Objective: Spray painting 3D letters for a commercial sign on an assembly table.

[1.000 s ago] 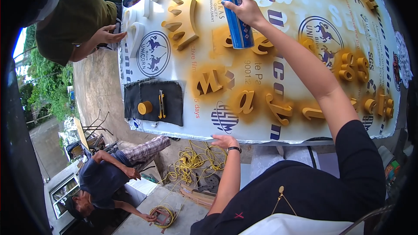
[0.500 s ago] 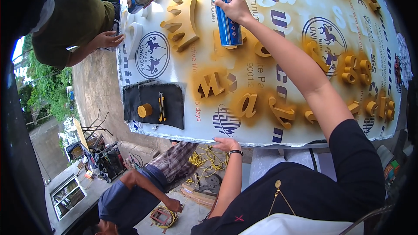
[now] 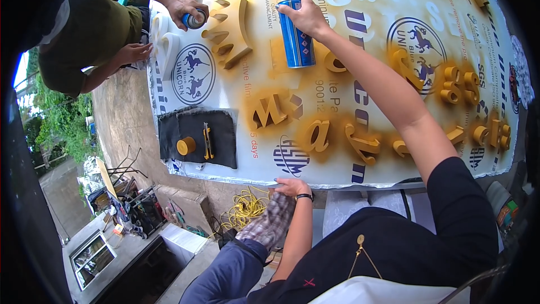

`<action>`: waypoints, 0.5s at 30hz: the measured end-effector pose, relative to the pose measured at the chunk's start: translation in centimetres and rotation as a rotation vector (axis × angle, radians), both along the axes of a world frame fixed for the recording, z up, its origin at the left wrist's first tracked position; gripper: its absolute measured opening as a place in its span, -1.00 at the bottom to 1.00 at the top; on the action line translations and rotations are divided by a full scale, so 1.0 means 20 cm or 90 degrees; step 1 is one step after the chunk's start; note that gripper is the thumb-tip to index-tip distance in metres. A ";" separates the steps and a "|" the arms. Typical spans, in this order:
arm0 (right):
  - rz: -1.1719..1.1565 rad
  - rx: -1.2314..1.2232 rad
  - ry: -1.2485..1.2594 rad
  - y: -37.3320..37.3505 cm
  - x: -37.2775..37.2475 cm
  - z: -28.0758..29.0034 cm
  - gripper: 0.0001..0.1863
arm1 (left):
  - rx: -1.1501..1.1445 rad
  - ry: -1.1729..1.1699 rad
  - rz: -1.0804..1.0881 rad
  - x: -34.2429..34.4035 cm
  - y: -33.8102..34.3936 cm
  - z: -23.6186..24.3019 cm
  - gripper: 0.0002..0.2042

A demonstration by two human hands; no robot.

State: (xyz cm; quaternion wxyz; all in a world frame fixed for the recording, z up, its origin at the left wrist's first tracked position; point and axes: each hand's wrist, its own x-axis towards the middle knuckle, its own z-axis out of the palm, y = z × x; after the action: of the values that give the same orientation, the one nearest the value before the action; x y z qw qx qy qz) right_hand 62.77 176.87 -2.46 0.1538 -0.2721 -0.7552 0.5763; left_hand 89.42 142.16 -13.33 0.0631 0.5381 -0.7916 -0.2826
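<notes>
My right hand (image 3: 310,16) is closed around a blue spray can (image 3: 296,39), its index finger at the top by the nozzle. The can is above a large printed white panel (image 3: 216,170), over raised letters sprayed gold, and partly hides one. Nearer to me lie a gold "M"-shaped letter (image 3: 271,110) and a gold "a"-shaped letter (image 3: 318,136). A gold-sprayed crown cutout (image 3: 242,34) is left of the can. My left hand (image 3: 291,186) rests at the panel's near edge, fingers stretched out and holding nothing.
Across at the left, a co-worker's hand (image 3: 181,9) grips another spray can (image 3: 195,19) beside white letters (image 3: 166,53). A black cloth (image 3: 222,155) bears a gold cap (image 3: 186,146) and a yellow cutter knife (image 3: 208,141). Below are yellow cable (image 3: 243,211) and a person's checked shorts (image 3: 270,219).
My spray can has shifted slightly right and toward me. The co-worker's can has moved right and nearer the crown. The person below has moved right, beside my left forearm.
</notes>
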 end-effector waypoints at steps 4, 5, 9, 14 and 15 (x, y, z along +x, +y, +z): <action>0.027 -0.018 0.000 -0.04 0.04 -0.01 -0.37 | -0.022 0.042 -0.007 0.00 0.00 0.01 -0.46; 0.025 -0.026 0.005 -0.05 0.06 -0.01 -0.38 | 0.006 0.050 -0.002 -0.01 0.00 0.01 -0.47; 0.044 -0.047 -0.027 -0.06 0.12 -0.01 -0.38 | 0.036 0.061 -0.002 -0.02 0.06 0.07 -0.47; 0.039 -0.049 -0.020 -0.09 0.15 -0.01 -0.36 | 0.009 0.048 -0.022 -0.01 0.02 0.04 -0.46; 0.039 -0.036 -0.026 -0.09 0.16 -0.02 -0.36 | 0.008 0.047 -0.024 -0.01 0.02 0.04 -0.46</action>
State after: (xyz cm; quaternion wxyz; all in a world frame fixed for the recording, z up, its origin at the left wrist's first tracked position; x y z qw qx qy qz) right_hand 66.04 175.03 -2.78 0.1125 -0.2647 -0.7499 0.5958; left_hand 89.24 142.59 -12.58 0.0837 0.5127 -0.7967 -0.3088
